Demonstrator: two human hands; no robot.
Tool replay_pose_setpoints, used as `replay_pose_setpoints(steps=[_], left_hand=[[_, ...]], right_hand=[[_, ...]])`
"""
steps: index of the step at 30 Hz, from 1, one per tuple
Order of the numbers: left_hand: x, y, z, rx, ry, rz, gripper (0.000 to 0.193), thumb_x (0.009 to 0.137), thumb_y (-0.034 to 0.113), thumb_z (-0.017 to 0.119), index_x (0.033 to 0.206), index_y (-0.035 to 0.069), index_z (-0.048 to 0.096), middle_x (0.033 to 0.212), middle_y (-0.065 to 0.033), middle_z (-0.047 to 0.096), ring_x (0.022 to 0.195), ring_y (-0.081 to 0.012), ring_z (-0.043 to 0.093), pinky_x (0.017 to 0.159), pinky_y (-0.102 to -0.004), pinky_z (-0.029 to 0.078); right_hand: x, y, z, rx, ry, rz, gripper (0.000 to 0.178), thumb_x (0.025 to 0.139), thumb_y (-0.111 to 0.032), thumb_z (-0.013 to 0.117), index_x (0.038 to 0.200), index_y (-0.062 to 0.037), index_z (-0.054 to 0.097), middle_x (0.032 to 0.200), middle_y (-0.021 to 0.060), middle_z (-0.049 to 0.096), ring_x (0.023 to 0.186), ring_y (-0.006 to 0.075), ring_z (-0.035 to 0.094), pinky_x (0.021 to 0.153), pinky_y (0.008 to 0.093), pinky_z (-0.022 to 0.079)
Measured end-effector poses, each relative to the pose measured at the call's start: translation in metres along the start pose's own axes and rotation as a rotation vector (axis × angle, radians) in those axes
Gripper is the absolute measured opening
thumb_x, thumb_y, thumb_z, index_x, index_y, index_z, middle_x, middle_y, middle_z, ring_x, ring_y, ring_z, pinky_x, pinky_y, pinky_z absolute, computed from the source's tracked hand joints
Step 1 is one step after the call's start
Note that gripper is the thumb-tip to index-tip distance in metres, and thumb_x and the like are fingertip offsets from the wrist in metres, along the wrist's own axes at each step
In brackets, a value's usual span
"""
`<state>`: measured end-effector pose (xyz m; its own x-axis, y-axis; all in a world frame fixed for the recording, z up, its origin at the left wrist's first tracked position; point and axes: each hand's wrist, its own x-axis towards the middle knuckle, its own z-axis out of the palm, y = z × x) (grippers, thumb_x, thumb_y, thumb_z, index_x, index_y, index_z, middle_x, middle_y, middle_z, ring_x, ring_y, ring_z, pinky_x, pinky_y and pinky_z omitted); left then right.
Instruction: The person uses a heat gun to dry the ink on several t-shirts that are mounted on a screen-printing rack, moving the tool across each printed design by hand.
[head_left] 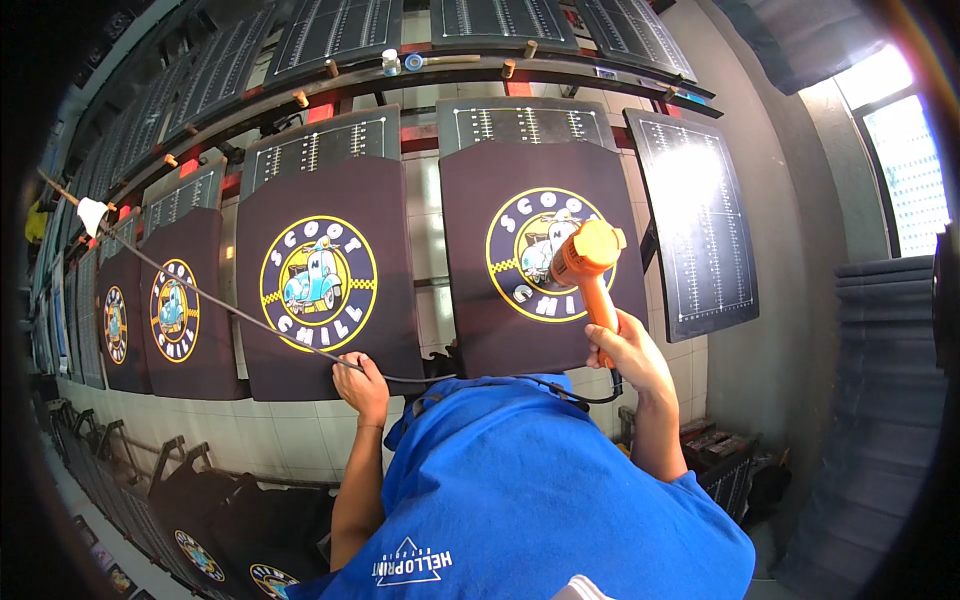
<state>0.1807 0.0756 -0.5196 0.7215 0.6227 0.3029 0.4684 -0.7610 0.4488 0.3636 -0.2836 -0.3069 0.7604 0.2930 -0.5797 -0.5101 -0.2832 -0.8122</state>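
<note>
My right hand (636, 358) is wrapped round the handle of an orange heat gun (590, 262). Its nozzle hangs over the round scooter print (520, 222) on a dark shirt (470, 330) that is stretched on a platen. Part of that print is covered by the tool. Closed round a grey power cord (250, 318), my left hand (364, 388) is by the lower edge of another dark shirt (390, 260) with a matching print (320, 284). The cord runs off to the far left and also passes in front of my waist toward the heat gun.
More printed shirts (172, 310) lie on platens to the left. A bare black platen (695, 220) with white ruler marks stands at right. Behind the row runs a dark rail (440, 75) carrying a small white bottle (390, 62). A wall and a window (905, 150) are at right.
</note>
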Motion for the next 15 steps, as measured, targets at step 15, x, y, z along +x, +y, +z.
replay_pose_setpoints(steps=[15], left_hand=[[-0.016,0.014,-0.018,-0.314,-0.124,-0.15,0.015,0.094,0.011,0.048,0.088,-0.001,0.056,0.087,-0.0182,0.058,0.082,-0.0372,0.056,0.078,-0.0456,0.044]], right_hand=[[-0.01,0.017,-0.032,-0.011,0.163,-0.001,0.025,0.096,-0.023,0.063,0.105,-0.001,0.055,0.076,0.0036,0.058,0.06,0.0123,0.062,0.058,0.0256,0.051]])
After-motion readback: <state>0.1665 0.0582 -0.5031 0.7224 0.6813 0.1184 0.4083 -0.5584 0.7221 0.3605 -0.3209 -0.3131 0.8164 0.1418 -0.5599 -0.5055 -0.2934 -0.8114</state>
